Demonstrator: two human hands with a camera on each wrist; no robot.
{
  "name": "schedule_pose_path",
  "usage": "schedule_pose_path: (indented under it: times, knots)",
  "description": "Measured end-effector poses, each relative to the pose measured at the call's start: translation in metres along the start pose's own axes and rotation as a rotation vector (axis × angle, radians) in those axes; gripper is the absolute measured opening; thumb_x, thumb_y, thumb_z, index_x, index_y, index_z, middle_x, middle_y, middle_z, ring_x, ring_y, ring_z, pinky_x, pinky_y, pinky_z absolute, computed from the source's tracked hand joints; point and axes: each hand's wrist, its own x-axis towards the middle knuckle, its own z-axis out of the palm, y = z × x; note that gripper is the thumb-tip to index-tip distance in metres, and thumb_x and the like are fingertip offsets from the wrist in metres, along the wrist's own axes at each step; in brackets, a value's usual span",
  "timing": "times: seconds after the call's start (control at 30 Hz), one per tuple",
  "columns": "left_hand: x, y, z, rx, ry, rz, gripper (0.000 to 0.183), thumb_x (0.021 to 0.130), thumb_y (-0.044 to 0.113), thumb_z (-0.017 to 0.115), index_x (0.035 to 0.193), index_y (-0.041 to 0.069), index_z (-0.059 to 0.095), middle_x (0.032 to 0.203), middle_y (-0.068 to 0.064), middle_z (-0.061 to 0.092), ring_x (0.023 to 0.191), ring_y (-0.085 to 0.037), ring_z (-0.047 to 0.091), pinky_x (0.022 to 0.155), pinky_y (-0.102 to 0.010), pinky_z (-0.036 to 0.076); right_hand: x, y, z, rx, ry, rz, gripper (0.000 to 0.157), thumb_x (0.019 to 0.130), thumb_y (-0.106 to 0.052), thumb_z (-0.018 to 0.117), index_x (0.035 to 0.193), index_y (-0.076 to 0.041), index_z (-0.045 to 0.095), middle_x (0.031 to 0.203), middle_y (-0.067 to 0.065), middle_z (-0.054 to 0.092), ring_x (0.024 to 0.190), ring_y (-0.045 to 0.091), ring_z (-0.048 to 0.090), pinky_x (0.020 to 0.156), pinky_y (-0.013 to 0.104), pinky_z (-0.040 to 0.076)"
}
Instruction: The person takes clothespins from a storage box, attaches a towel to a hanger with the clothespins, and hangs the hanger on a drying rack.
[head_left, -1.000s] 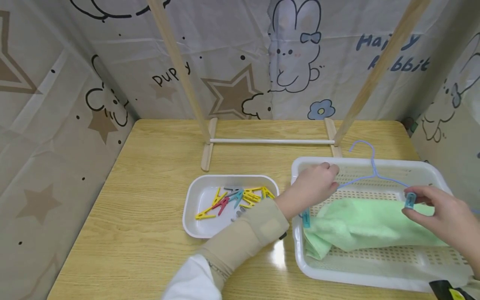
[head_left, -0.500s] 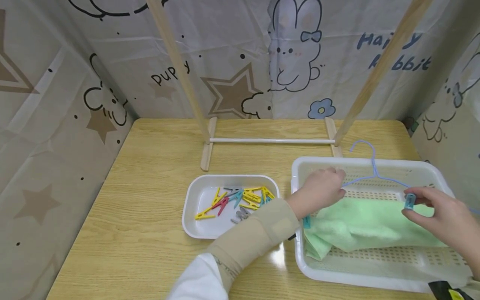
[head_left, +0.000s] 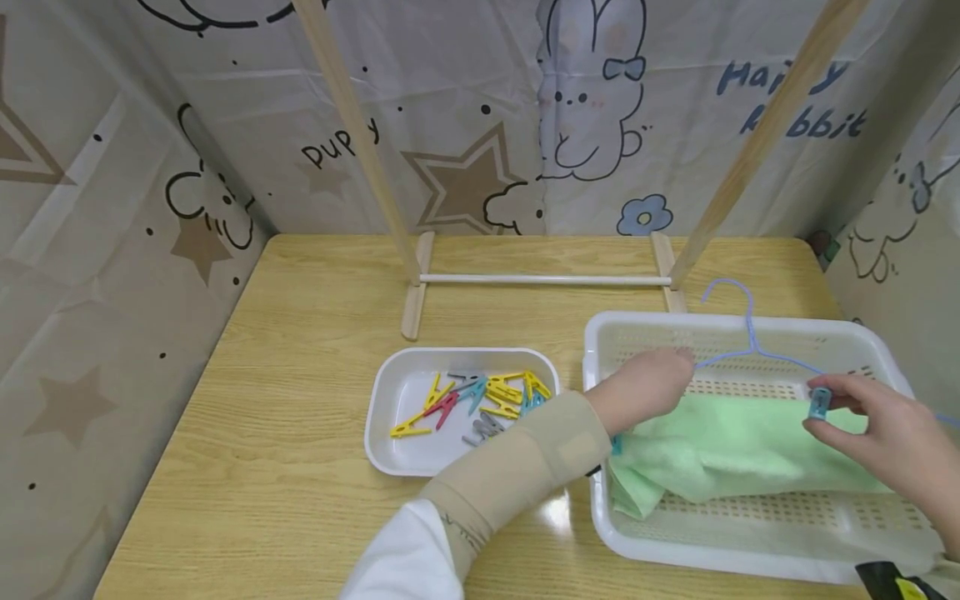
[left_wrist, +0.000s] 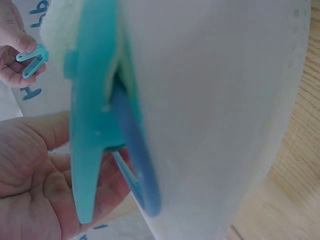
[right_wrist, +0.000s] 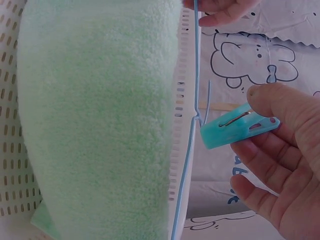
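My left hand (head_left: pixel 651 385) grips the left arm of a lavender-blue clothes hanger (head_left: pixel 750 329); its fingertips are largely hidden in the head view. A light green towel (head_left: pixel 735 446) lies along the hanger's lower side. At its left end a teal clothespin (left_wrist: pixel 95 125) clips the towel beside the hanger's curved end, close to my left palm. Between thumb and fingers, my right hand (head_left: pixel 885 425) pinches a second teal clothespin (right_wrist: pixel 237 126), near the hanger's right arm and above the towel. This clothespin's jaws look closed, with nothing between them.
A white perforated basket (head_left: pixel 600 517) stands under the towel. Left of it, a small white tray (head_left: pixel 386 400) holds several yellow, red, grey and teal clothespins. Behind is a wooden stand with a white crossbar (head_left: pixel 543 281). Printed cloth walls (head_left: pixel 450 75) border the table.
My left hand has slid right along the hanger's left arm, away from the clipped end. The right hand and its clothespin have stayed nearly still.
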Motion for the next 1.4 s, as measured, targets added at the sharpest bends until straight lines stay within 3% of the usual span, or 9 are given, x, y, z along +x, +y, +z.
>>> schedule_pose_path:
  times: [0.5, 0.73, 0.8, 0.93, 1.03, 1.1, 1.17, 1.27, 1.4]
  knots:
    - [0.004, -0.003, 0.006, -0.063, -0.008, -0.004, 0.014, 0.089, 0.016, 0.054, 0.101, 0.012, 0.061, 0.087, 0.006, 0.060, 0.065, -0.002, 0.050, 0.057, -0.010, 0.039, -0.001, 0.006, 0.005, -0.009, 0.010, -0.001, 0.039, 0.061, -0.001, 0.076, 0.096, -0.001, 0.058, 0.085, 0.015, 0.061, 0.075, -0.023, 0.030, 0.064, 0.047, 0.044]
    - [0.000, -0.004, 0.003, -0.119, -0.016, -0.019, 0.016, 0.090, 0.015, 0.052, 0.104, 0.013, 0.060, 0.088, 0.005, 0.061, 0.064, -0.002, 0.050, 0.056, -0.010, 0.040, -0.004, 0.032, 0.020, -0.002, 0.017, 0.014, 0.043, 0.062, -0.005, 0.078, 0.100, -0.004, 0.057, 0.086, 0.012, 0.061, 0.075, 0.012, 0.058, 0.067, 0.041, 0.045]
    - [0.000, -0.004, 0.003, -0.122, -0.017, -0.012, 0.016, 0.090, 0.015, 0.053, 0.104, 0.013, 0.060, 0.088, 0.005, 0.061, 0.063, -0.002, 0.050, 0.055, -0.010, 0.040, -0.006, 0.043, 0.026, -0.036, 0.038, 0.010, 0.045, 0.062, -0.009, 0.079, 0.100, -0.008, 0.057, 0.086, 0.005, 0.061, 0.074, -0.005, 0.051, 0.067, 0.027, 0.044]
    - [0.000, -0.003, 0.001, -0.113, -0.016, 0.006, 0.018, 0.089, 0.016, 0.055, 0.105, 0.012, 0.061, 0.089, 0.004, 0.061, 0.062, -0.003, 0.050, 0.055, -0.011, 0.040, -0.007, 0.049, 0.030, -0.042, 0.050, -0.008, 0.046, 0.062, -0.010, 0.080, 0.102, -0.010, 0.057, 0.086, 0.001, 0.060, 0.074, -0.014, 0.045, 0.068, 0.025, 0.044]
    - [-0.001, -0.003, 0.000, -0.101, -0.018, 0.013, 0.018, 0.088, 0.018, 0.056, 0.104, 0.011, 0.061, 0.090, 0.004, 0.061, 0.062, -0.003, 0.050, 0.056, -0.011, 0.039, -0.005, 0.038, 0.024, 0.005, 0.033, -0.017, 0.044, 0.062, -0.006, 0.078, 0.101, -0.005, 0.057, 0.087, 0.008, 0.060, 0.074, 0.008, 0.057, 0.067, 0.038, 0.045]
    - [-0.001, -0.003, -0.001, -0.101, -0.024, 0.014, 0.018, 0.088, 0.018, 0.056, 0.104, 0.011, 0.061, 0.089, 0.004, 0.061, 0.061, -0.004, 0.050, 0.055, -0.012, 0.040, -0.005, 0.028, 0.019, -0.021, 0.044, 0.004, 0.044, 0.060, -0.006, 0.079, 0.099, -0.006, 0.058, 0.086, 0.005, 0.060, 0.072, 0.004, 0.055, 0.066, 0.029, 0.045]
    - [-0.001, -0.002, -0.001, -0.093, -0.026, 0.015, 0.018, 0.088, 0.020, 0.056, 0.104, 0.011, 0.061, 0.087, 0.005, 0.060, 0.061, -0.004, 0.050, 0.055, -0.012, 0.040, -0.003, 0.017, 0.013, 0.008, 0.028, 0.008, 0.042, 0.061, -0.002, 0.077, 0.098, -0.001, 0.057, 0.084, 0.010, 0.061, 0.070, 0.015, 0.057, 0.065, 0.041, 0.045]
    - [-0.001, -0.002, -0.001, -0.084, -0.028, 0.016, 0.019, 0.089, 0.021, 0.056, 0.104, 0.012, 0.061, 0.084, 0.005, 0.060, 0.060, -0.004, 0.050, 0.055, -0.013, 0.040, -0.003, 0.008, 0.008, -0.003, 0.022, 0.015, 0.041, 0.061, -0.002, 0.077, 0.097, -0.002, 0.058, 0.083, 0.010, 0.062, 0.068, -0.005, 0.050, 0.064, 0.040, 0.045]
    - [-0.001, -0.001, -0.002, -0.083, -0.025, 0.025, 0.018, 0.089, 0.021, 0.055, 0.104, 0.012, 0.062, 0.085, 0.005, 0.061, 0.063, -0.003, 0.050, 0.056, -0.012, 0.040, -0.004, 0.017, 0.011, 0.006, 0.008, -0.003, 0.040, 0.063, -0.004, 0.076, 0.099, -0.001, 0.058, 0.084, 0.014, 0.062, 0.070, -0.007, 0.049, 0.063, 0.043, 0.044]
